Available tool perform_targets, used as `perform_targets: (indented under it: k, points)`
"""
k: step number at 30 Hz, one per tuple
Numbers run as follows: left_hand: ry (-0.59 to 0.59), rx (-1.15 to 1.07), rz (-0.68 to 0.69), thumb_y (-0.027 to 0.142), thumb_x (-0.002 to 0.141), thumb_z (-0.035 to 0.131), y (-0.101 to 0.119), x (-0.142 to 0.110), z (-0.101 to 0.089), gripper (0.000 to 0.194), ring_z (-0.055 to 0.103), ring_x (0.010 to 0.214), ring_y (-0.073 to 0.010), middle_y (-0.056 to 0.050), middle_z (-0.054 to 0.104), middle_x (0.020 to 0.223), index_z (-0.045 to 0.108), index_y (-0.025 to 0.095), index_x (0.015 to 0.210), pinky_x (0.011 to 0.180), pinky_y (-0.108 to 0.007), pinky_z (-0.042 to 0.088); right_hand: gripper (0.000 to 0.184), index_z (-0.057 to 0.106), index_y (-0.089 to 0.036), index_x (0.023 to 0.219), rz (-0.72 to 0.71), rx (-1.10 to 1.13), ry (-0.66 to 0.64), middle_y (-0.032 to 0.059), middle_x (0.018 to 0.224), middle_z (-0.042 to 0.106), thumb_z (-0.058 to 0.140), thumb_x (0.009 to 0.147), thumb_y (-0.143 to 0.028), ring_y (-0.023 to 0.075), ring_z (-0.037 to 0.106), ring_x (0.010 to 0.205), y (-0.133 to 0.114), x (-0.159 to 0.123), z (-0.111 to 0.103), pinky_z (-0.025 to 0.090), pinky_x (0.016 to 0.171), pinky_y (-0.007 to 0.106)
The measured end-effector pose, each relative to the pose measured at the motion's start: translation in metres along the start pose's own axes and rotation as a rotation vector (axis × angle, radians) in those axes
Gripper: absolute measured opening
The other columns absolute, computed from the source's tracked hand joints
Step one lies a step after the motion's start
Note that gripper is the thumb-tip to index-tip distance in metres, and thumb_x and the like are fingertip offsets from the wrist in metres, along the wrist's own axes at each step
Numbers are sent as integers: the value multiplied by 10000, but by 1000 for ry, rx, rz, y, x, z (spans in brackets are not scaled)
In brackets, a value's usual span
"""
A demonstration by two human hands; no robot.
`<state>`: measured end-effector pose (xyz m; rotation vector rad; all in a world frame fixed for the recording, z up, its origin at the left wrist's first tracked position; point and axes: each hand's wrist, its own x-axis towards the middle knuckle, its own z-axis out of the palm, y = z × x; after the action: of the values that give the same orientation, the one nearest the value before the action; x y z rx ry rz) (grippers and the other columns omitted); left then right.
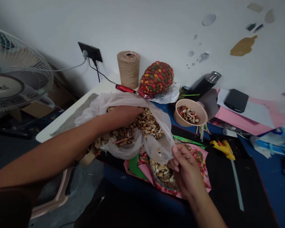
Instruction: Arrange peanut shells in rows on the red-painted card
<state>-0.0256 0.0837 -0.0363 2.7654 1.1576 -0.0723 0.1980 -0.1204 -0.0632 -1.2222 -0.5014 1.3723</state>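
A white electric fan (4,87), cut off by the left edge of my view, stands beside the table where I follow a person's two bare hands at work. A translucent, crumpled white plastic bag (127,98) lies across the near side, its lower front overlapping a pink floral-print sheet (200,155), much of which I cannot see. Behind the bag stand a tan cone of twine (129,69) and a ball covered in red, green and orange pieces (158,77); to its right sits a peach-coloured bowl (180,119). The left hand (130,114) reaches into the bag, fingertips lost to me among the contents, so I cannot tell whether it grips anything. The right hand (184,164) pinches the bag's near right edge between thumb and curled fingers. A yellow glue gun (223,149) lies farther right. Smallest are the brown, shell-like pieces (152,125) inside the bag, partly screened by the forearm.
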Motion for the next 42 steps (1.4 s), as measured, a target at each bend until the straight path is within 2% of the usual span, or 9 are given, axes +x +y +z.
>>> perform_targets:
  k: [7,13,19,22,26,29,34,38,42]
  points:
    - [50,10,13,291,1105,391,-16,1,14,398,667,1311,-291,-114,753,1320,662,233,1391,1167,-446,481,458,654,-208,773,-6,-7,4,-86,552,403,980,752,-528,56,283,481,0,1,-3,254,486,205]
    - [73,-25,-15,304,1107,393,-16,-4,9,383,617,1391,-272,-90,719,1438,693,243,1337,1233,-410,410,466,663,-205,774,8,-4,11,-89,548,402,999,727,-523,54,273,482,0,2,0,241,488,203]
    - [-35,-28,-85,342,1067,486,-10,-24,-5,300,734,1075,-258,-64,798,1160,750,245,1170,969,-351,542,463,670,-204,777,-1,-12,20,-86,550,409,998,721,-525,59,280,487,1,3,-1,248,482,200]
    - [2,-194,8,318,1024,599,7,-47,-19,211,739,1046,-226,-21,804,1131,765,262,1144,932,-313,528,461,672,-204,780,-1,-13,23,-87,558,412,998,721,-525,57,283,483,1,5,-2,252,478,202]
    - [-31,-455,296,237,1037,661,56,-77,-31,126,741,989,-161,16,798,1070,750,265,1122,857,-242,512,448,690,-201,779,-2,4,29,-88,566,414,1009,711,-508,54,277,484,-1,9,-1,248,477,202]
    - [-34,-362,550,182,1020,681,95,-85,-14,58,718,888,-184,-14,764,954,718,227,1027,721,-282,504,438,717,-199,809,1,16,44,-92,553,419,1021,698,-494,49,277,479,-1,9,2,232,475,196]
    - [71,-287,634,146,998,682,126,-81,28,81,697,816,-199,-31,747,955,689,201,1057,598,-344,481,453,714,-197,807,18,-6,46,-91,546,415,1024,695,-507,48,280,480,-1,6,4,225,467,189]
    - [44,-337,620,178,1017,668,115,-79,19,69,721,834,-198,-32,766,945,697,206,1073,629,-326,499,444,700,-198,800,25,7,52,-91,558,412,1022,707,-489,43,285,478,0,5,-1,234,472,187]
    - [20,-287,328,183,1028,636,73,-63,-3,119,751,951,-208,-28,793,1006,741,226,1066,796,-305,545,444,699,-199,803,29,19,42,-99,555,388,1021,710,-490,40,271,478,1,4,-3,257,480,182]
